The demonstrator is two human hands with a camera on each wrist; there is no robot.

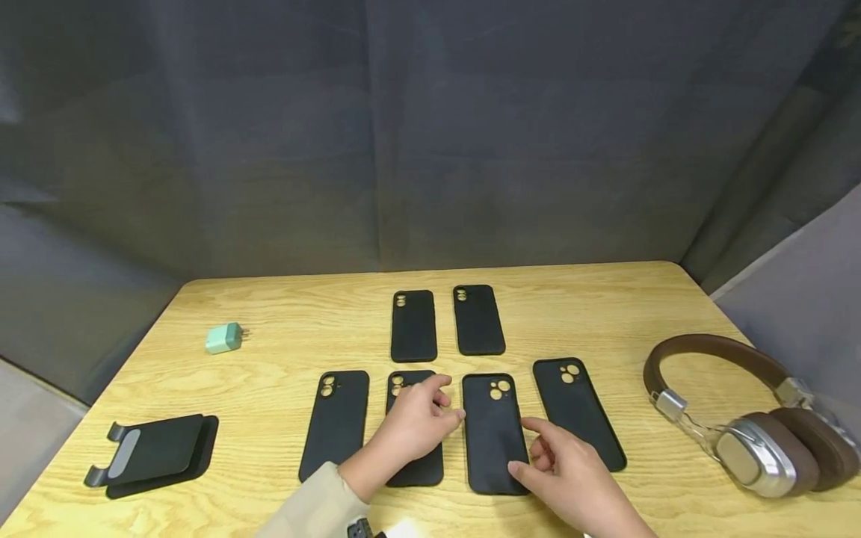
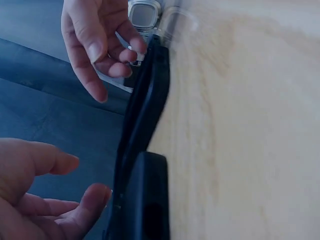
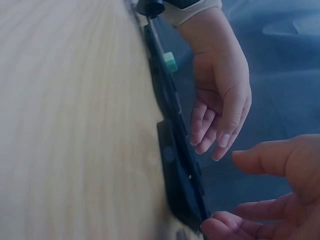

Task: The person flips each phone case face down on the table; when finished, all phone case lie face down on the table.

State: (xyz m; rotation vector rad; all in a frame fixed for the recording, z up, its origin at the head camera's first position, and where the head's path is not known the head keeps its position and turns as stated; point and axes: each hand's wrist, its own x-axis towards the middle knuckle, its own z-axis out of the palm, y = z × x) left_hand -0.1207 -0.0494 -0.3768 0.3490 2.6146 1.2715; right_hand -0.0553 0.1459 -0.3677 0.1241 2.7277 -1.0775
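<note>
Several black phone cases lie flat in two rows on the wooden table. Between the two hands is one phone case [image 1: 491,441] with its raised rim up and its camera cutout at the upper right. My left hand [image 1: 418,418] hovers over the neighbouring case [image 1: 418,471], hiding part of it, with thumb tip at the middle case's left edge. At that case's lower right, my right hand [image 1: 563,459] has its thumb over the edge and fingers loosely bent. Both wrist views show the left hand [image 3: 222,90] and right hand [image 2: 100,40] gripping nothing.
Other cases lie at the front left [image 1: 336,426], the front right [image 1: 581,411] and the back [image 1: 413,326]. Brown headphones [image 1: 716,344] sit far right. On the left are a mint plug charger [image 1: 223,338] and a black flat stand [image 1: 164,448] with two curved hooks.
</note>
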